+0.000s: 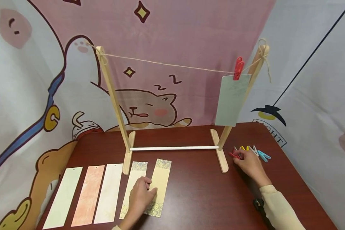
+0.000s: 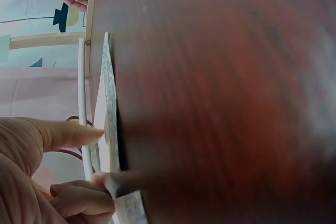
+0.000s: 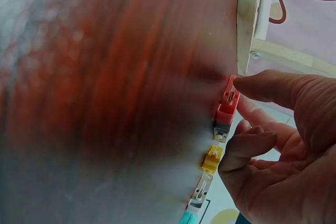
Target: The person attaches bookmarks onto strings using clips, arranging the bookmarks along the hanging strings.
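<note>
Two yellowish bookmarks with floral ends lie side by side on the table. My left hand [image 1: 141,195] is over them, its thumb on the right-hand yellow bookmark [image 1: 162,179] and its index finger at that bookmark's left edge. Under its near end a dark shadow shows in the left wrist view. The left-hand floral bookmark [image 1: 138,169] is partly hidden by the hand. At the right, my right hand [image 1: 251,166] pinches a red clothespin [image 3: 228,100] between thumb and fingers, low at the table. Beside it are a yellow clothespin [image 3: 212,159], a white clothespin [image 3: 200,190] and blue clothespins [image 1: 264,156].
A wooden stand [image 1: 112,92] carries a sagging string [image 1: 166,64]. From its right end hangs a pale green card [image 1: 231,102] under a red clothespin [image 1: 238,68]. Pale green [image 1: 64,196], orange [image 1: 89,195] and white bookmarks [image 1: 108,193] lie at the left.
</note>
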`<action>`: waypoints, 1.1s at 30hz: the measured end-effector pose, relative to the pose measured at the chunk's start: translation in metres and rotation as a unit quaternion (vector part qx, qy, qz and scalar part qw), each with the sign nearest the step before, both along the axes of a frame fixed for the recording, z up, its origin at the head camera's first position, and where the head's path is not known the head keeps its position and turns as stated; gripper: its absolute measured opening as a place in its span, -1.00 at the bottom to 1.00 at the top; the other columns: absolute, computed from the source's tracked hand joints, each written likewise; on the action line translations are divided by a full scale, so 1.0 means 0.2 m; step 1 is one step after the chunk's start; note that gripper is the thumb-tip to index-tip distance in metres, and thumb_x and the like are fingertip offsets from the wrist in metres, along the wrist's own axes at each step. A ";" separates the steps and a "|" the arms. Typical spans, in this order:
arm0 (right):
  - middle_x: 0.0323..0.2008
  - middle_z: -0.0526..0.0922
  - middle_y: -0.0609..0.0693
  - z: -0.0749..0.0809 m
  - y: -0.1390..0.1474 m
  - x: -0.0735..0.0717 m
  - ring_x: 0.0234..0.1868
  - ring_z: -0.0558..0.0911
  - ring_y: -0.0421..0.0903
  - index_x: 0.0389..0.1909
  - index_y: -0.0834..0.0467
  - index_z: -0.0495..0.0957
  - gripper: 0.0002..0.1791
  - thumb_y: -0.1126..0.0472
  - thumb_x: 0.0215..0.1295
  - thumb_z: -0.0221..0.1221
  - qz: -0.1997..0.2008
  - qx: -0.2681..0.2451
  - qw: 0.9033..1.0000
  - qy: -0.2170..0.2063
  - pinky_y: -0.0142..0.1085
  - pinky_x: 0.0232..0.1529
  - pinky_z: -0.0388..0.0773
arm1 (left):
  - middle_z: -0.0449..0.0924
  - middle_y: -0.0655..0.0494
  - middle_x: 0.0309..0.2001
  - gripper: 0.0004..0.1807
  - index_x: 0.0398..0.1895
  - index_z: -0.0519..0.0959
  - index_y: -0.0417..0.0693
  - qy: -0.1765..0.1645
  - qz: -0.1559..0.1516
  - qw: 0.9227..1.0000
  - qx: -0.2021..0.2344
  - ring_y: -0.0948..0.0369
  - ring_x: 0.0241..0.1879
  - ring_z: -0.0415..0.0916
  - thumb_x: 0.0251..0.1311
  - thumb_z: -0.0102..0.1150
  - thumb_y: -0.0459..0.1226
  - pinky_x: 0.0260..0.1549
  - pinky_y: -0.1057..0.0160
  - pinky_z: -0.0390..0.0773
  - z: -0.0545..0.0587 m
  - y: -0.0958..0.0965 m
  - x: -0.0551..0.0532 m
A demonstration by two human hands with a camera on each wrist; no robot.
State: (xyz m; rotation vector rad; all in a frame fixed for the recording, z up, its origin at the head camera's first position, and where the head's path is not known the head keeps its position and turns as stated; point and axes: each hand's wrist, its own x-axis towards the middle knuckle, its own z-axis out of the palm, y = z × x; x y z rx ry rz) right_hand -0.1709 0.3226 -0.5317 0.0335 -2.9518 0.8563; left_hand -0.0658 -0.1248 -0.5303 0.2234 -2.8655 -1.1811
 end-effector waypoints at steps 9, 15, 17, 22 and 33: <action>-0.45 0.60 0.01 0.02 0.00 0.00 -0.43 0.45 -0.02 -0.23 0.26 0.72 -0.85 0.27 0.34 0.46 0.003 -0.004 1.000 -0.004 -0.12 -0.43 0.32 | 0.46 0.06 -0.34 -0.58 -0.23 0.59 -0.23 -0.002 -0.014 1.000 -0.022 0.15 -0.44 0.45 0.00 0.72 -0.33 -0.51 0.10 0.51 -0.01 0.02 0.01; -0.47 0.58 -0.02 0.03 0.00 0.02 -0.43 0.45 -0.03 -0.33 0.19 0.69 -0.84 0.23 0.36 0.47 0.004 0.002 1.000 0.004 -0.12 -0.40 0.32 | 0.49 0.09 -0.37 -0.63 -0.28 0.59 -0.16 0.006 -0.014 1.000 -0.019 0.17 -0.44 0.46 0.02 0.70 -0.35 -0.49 0.09 0.50 0.01 0.00 0.00; -0.47 0.57 -0.03 0.03 0.00 0.03 -0.43 0.44 -0.04 -0.34 0.17 0.69 -0.84 0.22 0.36 0.48 0.002 0.000 1.000 0.011 -0.11 -0.39 0.32 | 0.51 0.13 -0.42 -0.66 -0.30 0.59 -0.15 0.014 -0.017 1.000 -0.010 0.19 -0.48 0.45 0.04 0.67 -0.36 -0.52 0.11 0.49 0.01 -0.01 0.00; -0.46 0.56 -0.02 0.03 -0.01 0.03 -0.42 0.43 -0.03 -0.32 0.15 0.69 -0.81 0.17 0.38 0.49 -0.001 -0.007 1.000 0.015 -0.10 -0.39 0.31 | 0.51 0.21 -0.53 -0.72 -0.38 0.58 -0.11 0.043 -0.030 0.998 0.038 0.24 -0.57 0.42 0.06 0.60 -0.39 -0.58 0.18 0.42 -0.04 -0.06 -0.02; -0.35 0.70 0.11 0.03 -0.03 0.04 -0.40 0.56 -0.01 -0.05 0.34 0.66 -0.64 0.16 0.37 0.51 -0.044 -0.024 0.998 0.040 -0.16 -0.41 0.43 | 0.61 0.13 -0.53 -0.86 -0.32 0.69 -0.25 -0.011 -0.058 0.981 0.185 0.19 -0.51 0.49 0.15 0.51 -0.46 -0.52 0.29 0.45 0.00 -0.11 -0.05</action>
